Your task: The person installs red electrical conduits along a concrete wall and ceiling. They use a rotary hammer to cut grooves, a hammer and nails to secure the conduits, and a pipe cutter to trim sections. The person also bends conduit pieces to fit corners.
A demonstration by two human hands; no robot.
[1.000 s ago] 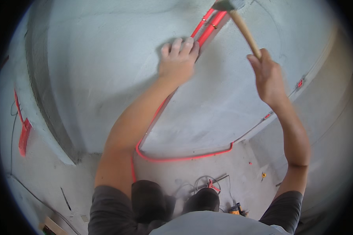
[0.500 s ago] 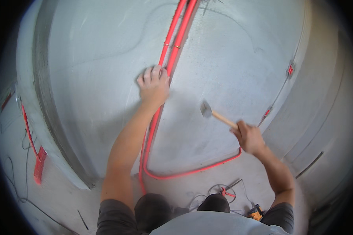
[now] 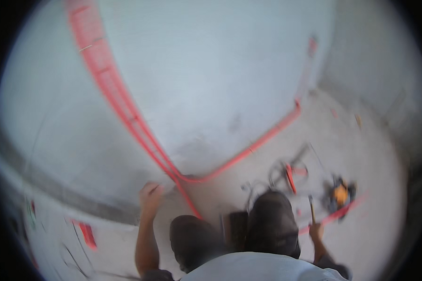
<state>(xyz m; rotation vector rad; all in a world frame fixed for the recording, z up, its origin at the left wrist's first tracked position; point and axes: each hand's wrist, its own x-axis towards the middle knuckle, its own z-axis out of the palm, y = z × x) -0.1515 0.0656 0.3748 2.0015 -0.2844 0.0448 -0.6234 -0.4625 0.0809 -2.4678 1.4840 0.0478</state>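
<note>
My right hand [image 3: 316, 230] is low at the right, beside my knee, closed round the wooden handle of a hammer [image 3: 312, 211]. The hammer stands nearly upright, its head at the top. At the left my left hand [image 3: 151, 199] is raised near the foot of the wall, apart from the pipes; its fingers are smeared by motion, and a small dark mark shows at them. Two red pipes [image 3: 138, 124] run down the wall close together. One bends right along the wall's foot; the other continues onto the floor toward my knees.
On the floor at the right lie a red-handled tool [image 3: 291, 179] among dark coils and a yellow-and-black tool [image 3: 341, 194]. Red boxes [image 3: 312, 46] sit on the wall at the far right. A red piece [image 3: 87, 235] and thin cables lie at the lower left.
My left hand has left the pipes and dropped toward the wall's foot. My right hand has lowered the hammer to beside my knee. The view has tilted down and turned right.
</note>
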